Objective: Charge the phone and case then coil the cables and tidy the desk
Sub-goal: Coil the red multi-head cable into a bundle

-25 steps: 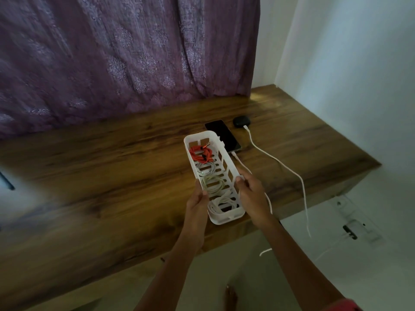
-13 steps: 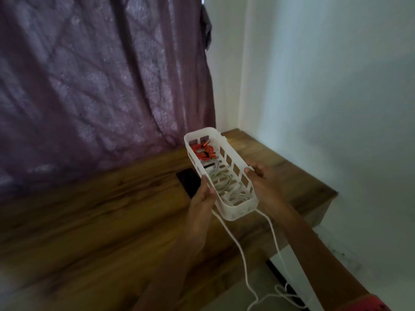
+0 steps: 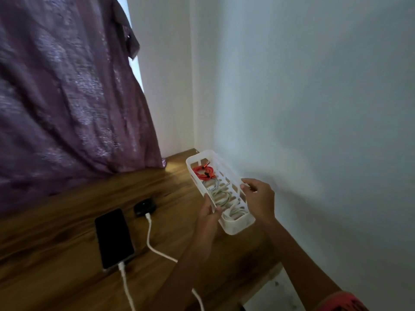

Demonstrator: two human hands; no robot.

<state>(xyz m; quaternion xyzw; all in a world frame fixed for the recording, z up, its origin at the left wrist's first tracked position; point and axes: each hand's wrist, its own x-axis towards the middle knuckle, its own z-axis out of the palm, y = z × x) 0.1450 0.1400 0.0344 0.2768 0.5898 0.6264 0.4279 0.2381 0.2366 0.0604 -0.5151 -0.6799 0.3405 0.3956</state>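
A person holds a white slotted basket point(image 3: 238, 225) in both hands, apparently lifted off the wooden desk point(image 3: 56, 221). The left hand point(image 3: 207, 217) grips its near long rim with the thumb over the edge, and the right hand point(image 3: 260, 199) clasps the opposite rim. Inside the basket a coiled orange cable point(image 3: 203, 171) lies at the far end, and coiled white cables point(image 3: 221, 195) (how many, the view does not settle) fill the rest toward the near end. Well to the left of the basket the phone point(image 3: 113, 237) lies dark and face up on the desk, with a white charging cable point(image 3: 125, 286) plugged into its near end. Between phone and basket sits the small dark case point(image 3: 145, 207), fed by a second white cable point(image 3: 155, 245) that runs toward the desk's front edge. Just right of the basket stands the white wall point(image 3: 314, 108); behind and to its left hangs a purple curtain point(image 3: 67, 97). Charging looks under way and the spare cables look coiled, so the step in hand appears to be the tidying. The next move likely calls for lowering the basket level onto bare wood by the wall, clear of both plugged cables
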